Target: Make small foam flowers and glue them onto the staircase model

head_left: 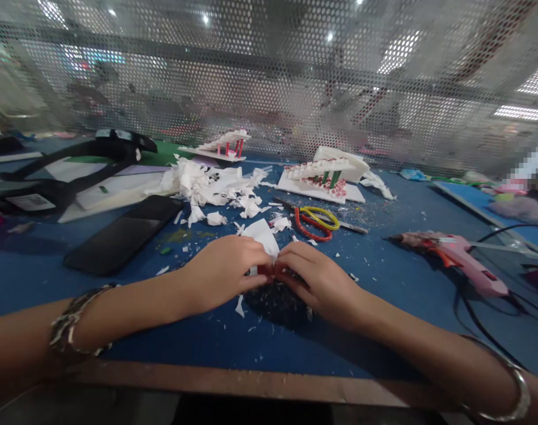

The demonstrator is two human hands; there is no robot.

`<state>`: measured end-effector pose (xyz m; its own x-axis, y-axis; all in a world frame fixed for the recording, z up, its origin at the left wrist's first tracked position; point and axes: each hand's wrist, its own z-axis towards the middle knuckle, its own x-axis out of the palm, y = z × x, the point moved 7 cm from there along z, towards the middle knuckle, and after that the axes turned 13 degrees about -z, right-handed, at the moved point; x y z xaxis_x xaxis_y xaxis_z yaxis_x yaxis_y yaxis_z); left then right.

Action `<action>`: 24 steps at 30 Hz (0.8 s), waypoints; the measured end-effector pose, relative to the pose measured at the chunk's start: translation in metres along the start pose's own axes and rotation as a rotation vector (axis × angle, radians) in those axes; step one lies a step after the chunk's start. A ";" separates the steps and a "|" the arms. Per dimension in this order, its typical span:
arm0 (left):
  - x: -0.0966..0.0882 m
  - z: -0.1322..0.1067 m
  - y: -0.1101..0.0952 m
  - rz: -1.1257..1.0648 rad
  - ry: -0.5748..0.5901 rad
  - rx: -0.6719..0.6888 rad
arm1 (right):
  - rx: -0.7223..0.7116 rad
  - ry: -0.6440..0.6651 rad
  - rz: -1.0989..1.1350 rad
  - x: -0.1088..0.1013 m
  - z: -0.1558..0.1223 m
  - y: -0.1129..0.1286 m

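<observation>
My left hand (227,268) and my right hand (317,277) meet at the middle of the blue table (384,283), fingertips pinched together on a small piece of white foam (263,236) that sticks up behind them. A small reddish bit shows where the fingers touch. Both hands are closed on the piece. White scraps lie around and under my hands.
Scissors with red and yellow handles (317,221) lie just behind my hands. A pink glue gun (455,254) with a black cord lies at the right. A black phone (124,239) is at the left, a heap of white scraps (211,186) behind it, and two small foam models (324,174) farther back.
</observation>
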<state>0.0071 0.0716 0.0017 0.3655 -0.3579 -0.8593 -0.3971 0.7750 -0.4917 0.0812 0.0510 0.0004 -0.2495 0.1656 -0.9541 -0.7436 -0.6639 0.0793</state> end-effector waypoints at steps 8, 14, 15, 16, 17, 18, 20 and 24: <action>0.000 0.008 0.019 -0.600 -0.090 -0.218 | 0.051 -0.195 0.090 -0.021 -0.004 -0.010; 0.011 0.004 0.023 -0.949 -0.115 -0.302 | 0.115 -0.305 0.144 -0.028 -0.009 -0.014; 0.013 0.003 0.022 -0.984 -0.115 -0.323 | 0.108 -0.304 0.136 -0.029 -0.009 -0.013; 0.014 0.002 0.021 -1.009 -0.111 -0.339 | 0.097 -0.291 0.135 -0.028 -0.009 -0.012; 0.015 0.002 0.021 -1.026 -0.105 -0.347 | 0.085 -0.276 0.140 -0.027 -0.008 -0.010; 0.016 0.001 0.020 -1.033 -0.100 -0.349 | 0.078 -0.264 0.148 -0.027 -0.008 -0.009; 0.017 0.001 0.019 -1.030 -0.091 -0.336 | 0.076 -0.253 0.167 -0.026 -0.008 -0.008; 0.018 0.001 0.019 -1.023 -0.108 -0.283 | 0.071 -0.220 0.181 -0.024 -0.007 -0.007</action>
<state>0.0070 0.0803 -0.0234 0.7032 -0.7110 -0.0094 -0.0350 -0.0214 -0.9992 0.0967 0.0462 0.0210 -0.5046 0.2083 -0.8378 -0.7145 -0.6455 0.2699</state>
